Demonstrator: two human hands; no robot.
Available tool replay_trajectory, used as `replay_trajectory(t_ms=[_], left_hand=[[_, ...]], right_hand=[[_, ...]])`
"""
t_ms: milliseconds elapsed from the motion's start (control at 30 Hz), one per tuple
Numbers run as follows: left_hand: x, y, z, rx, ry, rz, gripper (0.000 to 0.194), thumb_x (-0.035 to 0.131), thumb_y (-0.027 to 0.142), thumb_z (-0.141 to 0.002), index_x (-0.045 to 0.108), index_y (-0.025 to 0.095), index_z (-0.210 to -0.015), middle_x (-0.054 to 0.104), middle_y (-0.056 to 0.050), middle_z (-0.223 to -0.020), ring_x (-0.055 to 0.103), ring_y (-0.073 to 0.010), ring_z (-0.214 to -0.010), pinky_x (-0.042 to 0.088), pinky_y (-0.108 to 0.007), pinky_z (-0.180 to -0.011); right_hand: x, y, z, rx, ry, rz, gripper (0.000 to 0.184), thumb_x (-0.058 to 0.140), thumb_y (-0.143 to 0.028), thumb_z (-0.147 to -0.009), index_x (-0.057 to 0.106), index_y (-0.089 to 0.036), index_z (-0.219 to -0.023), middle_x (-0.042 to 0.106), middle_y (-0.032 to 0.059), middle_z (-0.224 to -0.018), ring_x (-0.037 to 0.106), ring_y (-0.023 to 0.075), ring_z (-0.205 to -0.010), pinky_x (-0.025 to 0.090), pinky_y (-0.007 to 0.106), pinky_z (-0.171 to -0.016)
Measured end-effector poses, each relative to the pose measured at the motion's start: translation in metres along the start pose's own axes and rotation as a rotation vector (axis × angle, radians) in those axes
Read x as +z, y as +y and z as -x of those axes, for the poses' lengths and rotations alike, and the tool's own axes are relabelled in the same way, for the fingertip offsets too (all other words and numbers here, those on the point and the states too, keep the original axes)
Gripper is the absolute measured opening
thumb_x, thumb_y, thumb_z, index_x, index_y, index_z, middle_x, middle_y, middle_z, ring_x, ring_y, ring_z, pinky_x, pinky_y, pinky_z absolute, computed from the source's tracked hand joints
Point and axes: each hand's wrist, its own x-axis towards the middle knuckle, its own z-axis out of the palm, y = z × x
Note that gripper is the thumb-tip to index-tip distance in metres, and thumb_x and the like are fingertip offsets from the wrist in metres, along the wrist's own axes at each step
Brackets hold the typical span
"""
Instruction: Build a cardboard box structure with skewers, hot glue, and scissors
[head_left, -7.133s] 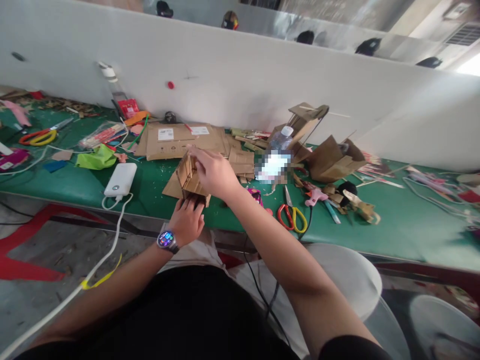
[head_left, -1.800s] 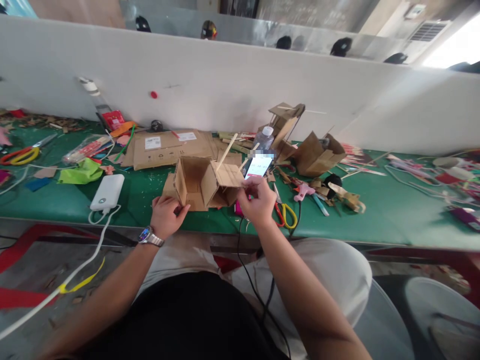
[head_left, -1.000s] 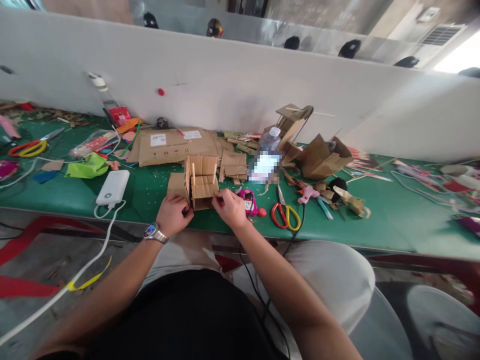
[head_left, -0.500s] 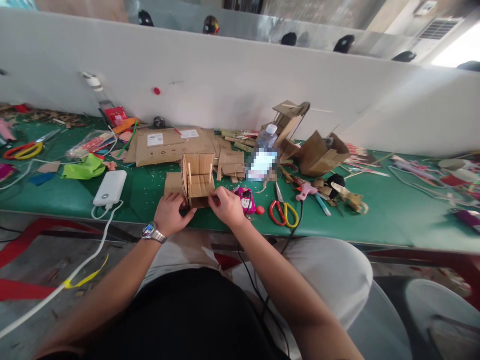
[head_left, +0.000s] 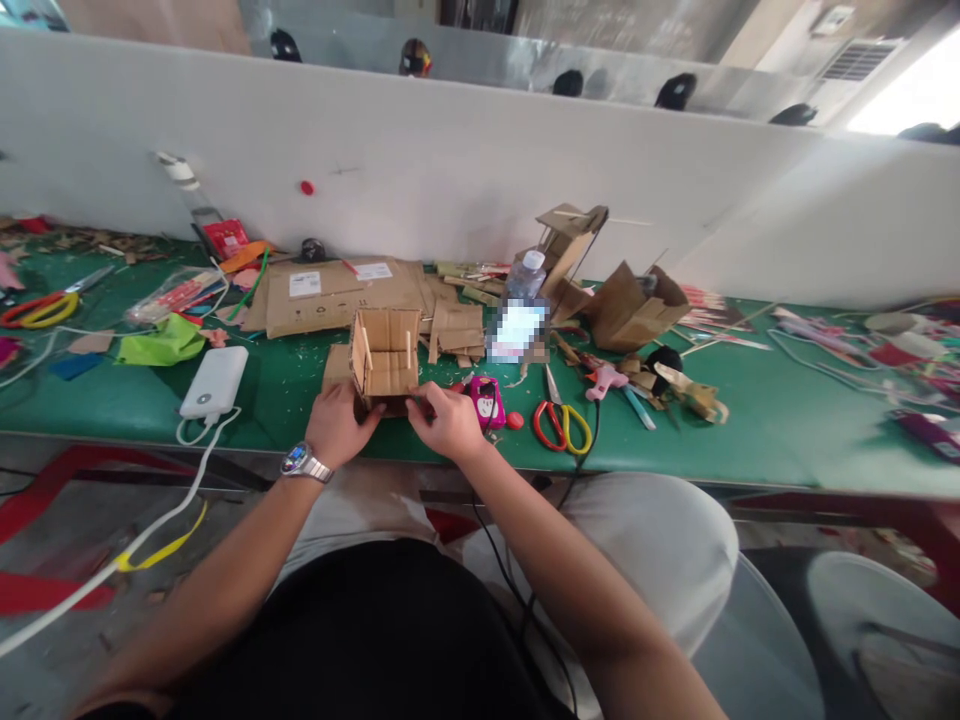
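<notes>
- A white power bank [head_left: 216, 383] lies on the green desk [head_left: 279, 395], near the left wrist but clear of it; its cable is best left slack and out of the way.
- The left hand [head_left: 337, 425] touches the near left side of the cardboard box [head_left: 390, 383]; its fingers are partly hidden, so I cannot tell whether they clamp it. Its part, I judge, is to steady the base with light, even pressure.
- The box sits at the desk's near edge, between both hands, its open front towards the person. Two sticks stand inside: the left stick [head_left: 367, 347] leans slightly, the right stick [head_left: 409, 350] is nearly upright. Neither should be knocked.
- The right hand [head_left: 448, 422] has thumb and finger together, seemingly pinching the box's near right corner. A gentle pinch would suit: cardboard likely creases under force.
- Just right of that hand stands a purple item [head_left: 487, 404], then scissors [head_left: 558, 404] and a pink glue gun [head_left: 607, 378]; elbow room there helps.
</notes>
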Motion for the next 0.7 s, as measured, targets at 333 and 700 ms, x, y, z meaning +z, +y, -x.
replay_trajectory(t_ms=[333, 700], left_hand=[[0.005, -0.016, -0.012, -0.065, 0.009, -0.155, 0.025, 0.065, 0.041, -0.085, 0.073, 0.017, -0.085, 0.077, -0.022, -0.093, 0.071, -0.0425, -0.103, 0.054, -0.051, -0.087], [0.002, -0.036, -0.008, -0.063, -0.042, -0.193, 0.04, 0.058, 0.051, -0.089, 0.077, 0.016, -0.085, 0.078, -0.023, -0.092, 0.071, -0.0422, -0.107, 0.054, -0.051, -0.09]], right_hand=[[-0.013, -0.023, 0.002, -0.088, -0.151, -0.026, 0.043, 0.059, -0.029, -0.105, 0.064, -0.018, -0.146, 0.083, 0.004, -0.093, 0.077, 0.0185, -0.076, 0.051, 0.027, -0.063], [-0.013, -0.022, 0.004, -0.095, -0.214, -0.006, 0.045, 0.059, -0.029, -0.106, 0.061, -0.016, -0.149, 0.083, 0.0058, -0.101, 0.077, 0.02, -0.081, 0.05, 0.029, -0.063]])
